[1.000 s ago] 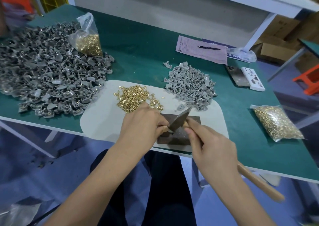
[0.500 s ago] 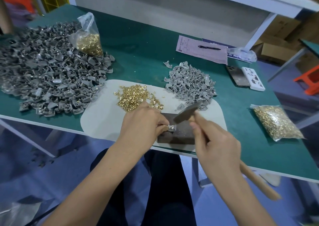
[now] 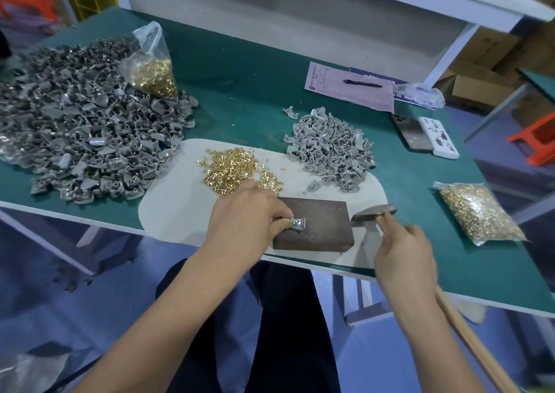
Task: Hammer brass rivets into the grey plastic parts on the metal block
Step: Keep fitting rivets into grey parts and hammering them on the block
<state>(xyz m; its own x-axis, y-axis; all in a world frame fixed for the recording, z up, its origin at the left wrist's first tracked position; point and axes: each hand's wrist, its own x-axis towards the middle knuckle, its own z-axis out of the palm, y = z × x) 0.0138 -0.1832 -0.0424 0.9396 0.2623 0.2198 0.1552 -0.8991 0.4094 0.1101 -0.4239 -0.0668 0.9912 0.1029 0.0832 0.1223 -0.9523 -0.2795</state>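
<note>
Clear bags of brass rivets sit at ten o'clock [image 3: 152, 74] and three o'clock [image 3: 477, 212]. The left hand [image 3: 246, 212] pinches a grey plastic part [image 3: 298, 223] on the metal block [image 3: 315, 227]; the right hand [image 3: 402, 254] grips the hammer [image 3: 375, 211], its head just right of the block. All of it is on a green bench [image 3: 240, 86].

Green table [image 3: 240, 92], gold rivets [image 3: 234, 167], grey parts [image 3: 330, 149] (dark brown block [image 3: 315, 227]).

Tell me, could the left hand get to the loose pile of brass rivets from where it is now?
Probably yes. The left hand pinches a grey plastic part on the metal block, and the loose rivet pile lies just beyond its knuckles on the white mat, nothing between. It would need to release the part first.
</note>
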